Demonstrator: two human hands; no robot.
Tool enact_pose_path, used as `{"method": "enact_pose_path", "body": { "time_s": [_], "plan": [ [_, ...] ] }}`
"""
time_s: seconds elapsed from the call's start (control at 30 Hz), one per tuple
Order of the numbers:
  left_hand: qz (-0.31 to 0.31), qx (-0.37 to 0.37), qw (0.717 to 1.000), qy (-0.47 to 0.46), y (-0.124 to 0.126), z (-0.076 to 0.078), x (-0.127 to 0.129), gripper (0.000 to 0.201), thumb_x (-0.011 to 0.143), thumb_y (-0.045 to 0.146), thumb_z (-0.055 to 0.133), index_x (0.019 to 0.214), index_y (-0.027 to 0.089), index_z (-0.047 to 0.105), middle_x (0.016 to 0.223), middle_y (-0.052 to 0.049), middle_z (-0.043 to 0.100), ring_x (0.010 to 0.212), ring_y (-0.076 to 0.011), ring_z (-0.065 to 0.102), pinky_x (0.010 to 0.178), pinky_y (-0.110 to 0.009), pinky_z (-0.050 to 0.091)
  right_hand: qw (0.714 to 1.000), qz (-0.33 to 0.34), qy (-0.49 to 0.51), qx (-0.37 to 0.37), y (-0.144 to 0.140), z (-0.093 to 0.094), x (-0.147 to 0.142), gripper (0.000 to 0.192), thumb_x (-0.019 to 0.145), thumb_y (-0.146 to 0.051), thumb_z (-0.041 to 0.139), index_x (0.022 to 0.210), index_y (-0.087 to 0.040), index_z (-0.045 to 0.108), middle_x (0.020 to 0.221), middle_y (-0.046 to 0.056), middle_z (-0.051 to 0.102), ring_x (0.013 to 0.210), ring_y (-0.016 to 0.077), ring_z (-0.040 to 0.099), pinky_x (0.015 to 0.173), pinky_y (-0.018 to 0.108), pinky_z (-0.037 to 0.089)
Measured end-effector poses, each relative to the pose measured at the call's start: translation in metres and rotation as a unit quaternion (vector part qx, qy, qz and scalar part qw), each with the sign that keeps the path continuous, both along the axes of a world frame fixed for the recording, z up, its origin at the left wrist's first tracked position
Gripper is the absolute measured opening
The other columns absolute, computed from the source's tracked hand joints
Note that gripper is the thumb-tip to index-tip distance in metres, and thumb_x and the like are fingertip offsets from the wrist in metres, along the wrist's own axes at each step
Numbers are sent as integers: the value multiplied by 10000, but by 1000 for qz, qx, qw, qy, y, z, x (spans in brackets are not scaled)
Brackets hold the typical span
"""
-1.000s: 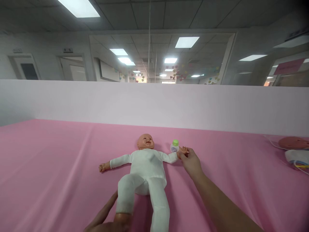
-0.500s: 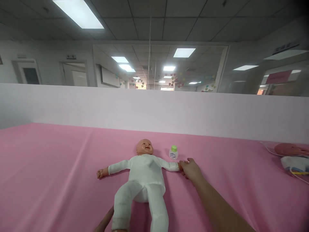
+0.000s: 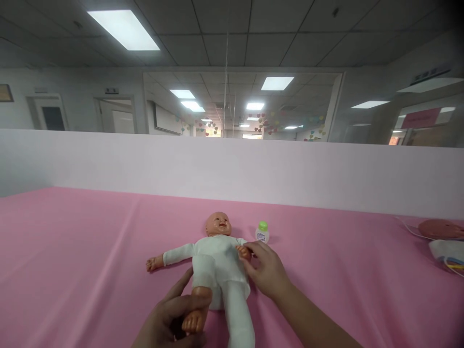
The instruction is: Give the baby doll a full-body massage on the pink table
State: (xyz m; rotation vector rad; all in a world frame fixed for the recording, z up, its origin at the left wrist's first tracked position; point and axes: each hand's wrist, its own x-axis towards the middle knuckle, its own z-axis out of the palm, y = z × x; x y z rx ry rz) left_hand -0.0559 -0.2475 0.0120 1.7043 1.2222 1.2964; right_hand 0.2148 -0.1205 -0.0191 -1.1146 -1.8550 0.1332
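Observation:
A baby doll (image 3: 221, 256) in white cloth lies on its back on the pink sheet (image 3: 90, 241), head away from me. My left hand (image 3: 170, 311) is closed around the doll's lower leg near the foot, and that leg is raised and bent toward the body. With my right hand (image 3: 266, 268) I grip the doll's small hand at its chest, the arm folded inward. The doll's other arm stretches out to the left, touched by neither hand. Beside its shoulder stands a small clear bottle (image 3: 262, 234) with a green cap, just beyond my right hand.
A white padded wall (image 3: 232, 169) runs along the far edge of the sheet. At the far right lie a brown, skin-toned object (image 3: 440, 228) and a white bundle (image 3: 447, 256) with thin tubing. Behind the wall are glass panels and doors.
My right hand has brought the doll's arm from stretched out to its chest. My left hand has come into view, and the leg it holds has been lifted and bent upward.

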Motion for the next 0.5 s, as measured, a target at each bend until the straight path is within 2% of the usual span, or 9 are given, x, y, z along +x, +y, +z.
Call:
{"method": "enact_pose_path", "body": {
  "time_s": [0.13,0.23,0.3,0.4,0.5],
  "plan": [
    [-26,9,999,41,14,10,9,328,680,165,779,980,275,857,1300,-93,758,1570,-398,295,1185,-553,424,994,39,-100,11,-7,0,-12,248,895,-180,659,1112,-256,749,1036,64,733,985,256,667,882,409,567],
    [-26,14,998,53,23,5,10,373,685,139,751,1017,271,857,1413,-92,699,1566,-388,311,1202,-534,405,990,39,-136,9,-10,2,-15,290,895,-127,633,1116,-266,759,1057,63,722,996,252,650,875,400,558],
    [-23,18,999,34,26,-3,9,400,684,149,761,1052,275,854,1481,-95,650,1563,-393,309,1183,-530,431,991,40,-125,9,-9,2,-14,313,881,-120,639,1130,-268,760,1058,64,725,1002,255,653,886,403,558],
    [-35,15,999,14,21,-13,5,404,673,200,819,1062,305,853,1478,-90,654,1559,-411,293,1143,-540,475,996,44,-71,-9,-6,3,-7,296,875,-177,669,1139,-274,763,1056,62,740,1004,259,671,907,412,563],
    [-29,-7,1000,5,0,-8,-1,392,689,317,876,1079,349,850,1614,-30,511,1548,-439,292,1069,-525,547,999,27,2,-40,0,3,3,230,904,-303,677,1114,-278,766,1055,65,755,991,266,691,902,423,572]
  ]
}}
